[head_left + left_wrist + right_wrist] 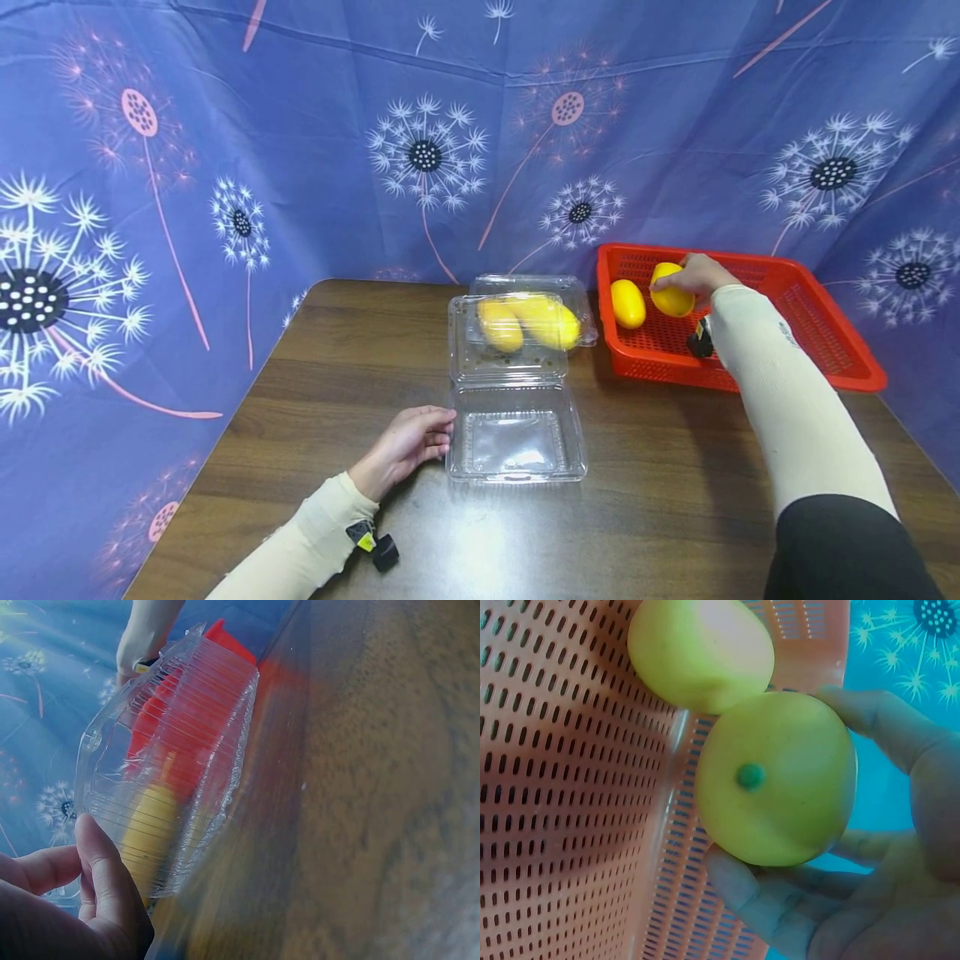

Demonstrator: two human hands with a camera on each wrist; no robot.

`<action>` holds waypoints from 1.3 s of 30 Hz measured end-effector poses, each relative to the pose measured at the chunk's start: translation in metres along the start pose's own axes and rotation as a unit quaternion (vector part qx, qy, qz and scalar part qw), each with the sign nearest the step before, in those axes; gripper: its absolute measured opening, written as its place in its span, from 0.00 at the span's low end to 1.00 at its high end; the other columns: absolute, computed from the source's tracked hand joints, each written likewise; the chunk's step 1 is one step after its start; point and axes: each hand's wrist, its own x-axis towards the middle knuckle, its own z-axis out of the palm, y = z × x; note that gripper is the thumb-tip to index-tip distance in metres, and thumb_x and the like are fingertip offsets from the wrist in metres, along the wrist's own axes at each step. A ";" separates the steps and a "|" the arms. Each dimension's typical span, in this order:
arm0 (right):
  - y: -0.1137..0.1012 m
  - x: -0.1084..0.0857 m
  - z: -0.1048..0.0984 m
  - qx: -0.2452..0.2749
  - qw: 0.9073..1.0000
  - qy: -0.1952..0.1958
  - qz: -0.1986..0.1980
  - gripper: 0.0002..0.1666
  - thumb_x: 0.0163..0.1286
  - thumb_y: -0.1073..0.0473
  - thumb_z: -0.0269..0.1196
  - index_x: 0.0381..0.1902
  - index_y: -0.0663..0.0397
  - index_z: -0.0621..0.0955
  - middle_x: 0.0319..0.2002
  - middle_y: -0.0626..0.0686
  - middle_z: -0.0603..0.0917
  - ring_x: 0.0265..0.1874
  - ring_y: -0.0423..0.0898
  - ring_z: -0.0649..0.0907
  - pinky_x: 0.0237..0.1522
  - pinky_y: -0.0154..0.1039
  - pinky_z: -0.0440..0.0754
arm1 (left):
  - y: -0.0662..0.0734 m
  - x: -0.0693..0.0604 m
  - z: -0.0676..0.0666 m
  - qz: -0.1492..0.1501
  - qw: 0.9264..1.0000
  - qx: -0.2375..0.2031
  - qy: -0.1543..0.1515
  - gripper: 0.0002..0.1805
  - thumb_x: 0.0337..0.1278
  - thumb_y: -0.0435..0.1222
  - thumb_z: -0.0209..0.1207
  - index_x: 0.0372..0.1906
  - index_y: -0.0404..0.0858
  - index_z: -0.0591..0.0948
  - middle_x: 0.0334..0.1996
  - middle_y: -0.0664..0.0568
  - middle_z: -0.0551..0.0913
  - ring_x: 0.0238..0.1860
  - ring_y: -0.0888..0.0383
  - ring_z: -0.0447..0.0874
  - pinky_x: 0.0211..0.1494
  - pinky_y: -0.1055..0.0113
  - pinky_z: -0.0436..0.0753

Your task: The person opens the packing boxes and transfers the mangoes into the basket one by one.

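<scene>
My right hand (pixel 701 277) grips a yellow, rounded fruit (pixel 672 290) over the left part of the red basket (pixel 843 371). In the right wrist view, a green stem spot shows on this fruit (pixel 776 780), with thumb and fingers around its sides. Beside it in the basket lies a second yellow fruit (pixel 627 304). My left hand (pixel 412 442) pinches the left rim of a hinged clear plastic container (pixel 517 479), whose tray has nothing in it. The container's raised lid (pixel 510 367) stands toward the back.
Behind the lid, another clear plastic container (pixel 588 321) holds yellow fruits (pixel 551 321), seen partly through the lid. The wooden table (pixel 337 358) runs back to a blue dandelion-print cloth (pixel 315 167). The basket stands at the back right near the cloth.
</scene>
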 end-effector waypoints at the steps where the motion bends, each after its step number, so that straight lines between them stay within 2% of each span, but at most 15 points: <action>1: 0.001 0.001 0.000 0.002 1.000 -0.002 -0.001 0.46 0.62 0.41 0.64 0.57 0.76 0.62 0.45 0.68 0.70 0.39 0.59 0.77 0.37 0.48 0.88 | 0.000 0.000 0.000 0.000 1.000 0.000 0.000 0.04 0.65 0.30 0.54 0.33 0.40 0.75 0.24 0.57 0.77 0.22 0.67 0.75 0.28 0.78 0.81; 5: 0.003 0.004 0.002 0.003 1.000 -0.001 0.000 0.40 0.62 0.42 0.64 0.51 0.73 0.65 0.40 0.65 0.73 0.33 0.55 0.79 0.32 0.46 0.88 | -0.001 0.000 -0.001 0.000 1.000 0.000 0.001 0.04 0.64 0.30 0.54 0.33 0.40 0.75 0.24 0.57 0.78 0.22 0.67 0.75 0.28 0.78 0.81; 10: 0.005 0.010 0.005 0.004 1.000 -0.007 0.017 0.36 0.63 0.42 0.64 0.47 0.70 0.67 0.37 0.62 0.73 0.31 0.52 0.79 0.36 0.47 0.88 | -0.002 0.000 -0.001 0.001 1.000 0.000 0.002 0.04 0.64 0.30 0.54 0.33 0.40 0.76 0.25 0.57 0.78 0.22 0.67 0.75 0.28 0.77 0.81; 12: 0.006 0.014 0.006 0.004 1.000 -0.012 0.023 0.37 0.63 0.42 0.64 0.48 0.70 0.67 0.38 0.62 0.72 0.31 0.52 0.79 0.38 0.48 0.88 | -0.003 0.000 -0.001 0.001 1.000 -0.001 0.004 0.04 0.64 0.30 0.54 0.33 0.40 0.76 0.24 0.57 0.78 0.22 0.67 0.75 0.28 0.77 0.81; 20: 0.007 0.021 0.011 0.000 0.999 -0.039 0.033 0.38 0.63 0.42 0.63 0.50 0.72 0.66 0.40 0.63 0.71 0.35 0.54 0.76 0.33 0.42 0.87 | -0.001 0.001 -0.002 0.002 1.000 0.002 0.005 0.02 0.65 0.30 0.53 0.35 0.38 0.76 0.25 0.57 0.78 0.23 0.67 0.75 0.29 0.77 0.81; 26: 0.012 0.022 0.017 -0.022 0.996 -0.081 0.025 0.39 0.65 0.45 0.61 0.53 0.77 0.63 0.41 0.64 0.68 0.36 0.53 0.75 0.32 0.39 0.84 | -0.002 0.000 -0.001 -0.001 1.000 0.002 0.005 0.02 0.64 0.30 0.53 0.37 0.36 0.76 0.25 0.57 0.78 0.22 0.67 0.75 0.29 0.77 0.81; 33: 0.015 0.026 0.019 -0.002 0.994 -0.110 0.021 0.48 0.65 0.49 0.62 0.64 0.82 0.53 0.50 0.70 0.64 0.45 0.59 0.71 0.41 0.44 0.84 | -0.001 -0.001 0.000 0.000 1.000 -0.001 0.005 0.03 0.65 0.30 0.53 0.35 0.38 0.76 0.24 0.58 0.78 0.22 0.67 0.74 0.29 0.77 0.81; 39: 0.024 0.029 0.021 0.005 0.991 -0.135 0.016 0.45 0.67 0.48 0.62 0.61 0.81 0.57 0.48 0.67 0.66 0.43 0.55 0.74 0.44 0.45 0.84 | -0.001 0.000 -0.001 -0.001 1.000 0.003 0.001 0.02 0.65 0.32 0.54 0.36 0.38 0.76 0.25 0.58 0.78 0.23 0.67 0.75 0.30 0.77 0.81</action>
